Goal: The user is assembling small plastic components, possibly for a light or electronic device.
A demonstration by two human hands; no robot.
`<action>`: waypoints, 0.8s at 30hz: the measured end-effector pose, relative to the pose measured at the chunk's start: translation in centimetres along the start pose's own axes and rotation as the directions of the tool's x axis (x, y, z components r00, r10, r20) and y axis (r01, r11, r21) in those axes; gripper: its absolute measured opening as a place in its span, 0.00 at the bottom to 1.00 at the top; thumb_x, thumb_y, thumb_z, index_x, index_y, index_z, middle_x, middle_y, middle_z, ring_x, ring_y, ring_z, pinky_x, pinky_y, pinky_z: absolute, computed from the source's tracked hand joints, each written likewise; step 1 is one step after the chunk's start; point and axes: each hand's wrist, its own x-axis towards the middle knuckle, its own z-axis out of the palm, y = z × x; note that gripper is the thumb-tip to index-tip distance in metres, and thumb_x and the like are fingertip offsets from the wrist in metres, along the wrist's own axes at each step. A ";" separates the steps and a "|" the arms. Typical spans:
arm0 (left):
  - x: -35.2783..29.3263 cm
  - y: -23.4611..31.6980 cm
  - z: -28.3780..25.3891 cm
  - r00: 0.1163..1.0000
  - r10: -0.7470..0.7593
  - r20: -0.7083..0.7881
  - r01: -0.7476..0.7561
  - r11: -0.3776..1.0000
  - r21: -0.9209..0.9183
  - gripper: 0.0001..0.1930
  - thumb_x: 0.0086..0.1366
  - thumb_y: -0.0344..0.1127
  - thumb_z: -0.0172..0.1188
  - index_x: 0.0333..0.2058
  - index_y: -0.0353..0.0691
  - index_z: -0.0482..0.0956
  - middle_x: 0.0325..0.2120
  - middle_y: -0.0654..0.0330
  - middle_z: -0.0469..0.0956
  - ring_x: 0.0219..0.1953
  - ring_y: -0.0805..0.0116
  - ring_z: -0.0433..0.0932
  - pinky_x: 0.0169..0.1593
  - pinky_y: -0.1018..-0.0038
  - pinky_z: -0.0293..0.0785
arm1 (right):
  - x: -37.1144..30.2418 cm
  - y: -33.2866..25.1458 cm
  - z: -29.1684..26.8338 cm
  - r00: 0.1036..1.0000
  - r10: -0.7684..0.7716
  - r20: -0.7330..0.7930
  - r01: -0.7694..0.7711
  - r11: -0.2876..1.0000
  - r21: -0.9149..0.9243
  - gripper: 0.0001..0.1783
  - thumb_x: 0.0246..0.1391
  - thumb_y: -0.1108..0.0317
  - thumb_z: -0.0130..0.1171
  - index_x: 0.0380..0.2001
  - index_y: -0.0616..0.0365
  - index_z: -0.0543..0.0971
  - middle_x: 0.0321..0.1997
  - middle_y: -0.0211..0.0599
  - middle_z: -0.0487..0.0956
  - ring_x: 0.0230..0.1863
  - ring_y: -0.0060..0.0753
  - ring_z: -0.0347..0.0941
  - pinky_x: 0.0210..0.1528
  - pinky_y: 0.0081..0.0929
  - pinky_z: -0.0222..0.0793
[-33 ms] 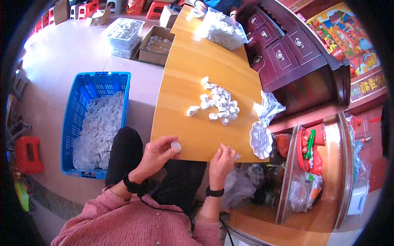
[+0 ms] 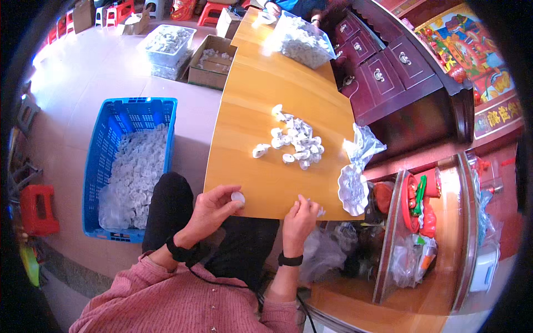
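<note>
At the near edge of the wooden table (image 2: 250, 166), my left hand (image 2: 214, 208) grips a small white round piece (image 2: 238, 197) between thumb and fingers. My right hand (image 2: 300, 219), farther right along the same edge, is closed in a pinch. A small pale, clear-looking piece (image 2: 321, 211) sticks out beside its fingers; its kind is too small to make out. Beyond both hands lies a loose pile of small white plastic parts (image 2: 300, 139), with one part (image 2: 260, 150) lying apart on its left. A scalloped white dish (image 2: 353, 191) holding small clear pieces stands right of my right hand.
A blue crate (image 2: 172, 111) full of wrapped white parts stands on the floor at left. A clear tub (image 2: 305, 44) of parts sits at the table's far end, near another person's hand (image 2: 272, 8). Crumpled plastic (image 2: 363, 144) lies behind the dish; a dark cabinet (image 2: 400, 94) borders the right.
</note>
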 end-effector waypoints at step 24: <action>-0.2 0.5 -0.4 1.000 -0.001 0.010 -0.001 0.994 0.113 0.16 0.67 0.24 0.59 0.53 0.26 0.73 0.40 0.54 0.81 0.42 0.69 0.82 0.47 0.72 0.83 | -3.2 -5.8 -2.1 0.918 -0.271 0.291 0.256 0.962 0.091 0.20 0.49 0.68 0.67 0.46 0.65 0.79 0.42 0.43 0.73 0.47 0.47 0.71 0.48 0.43 0.68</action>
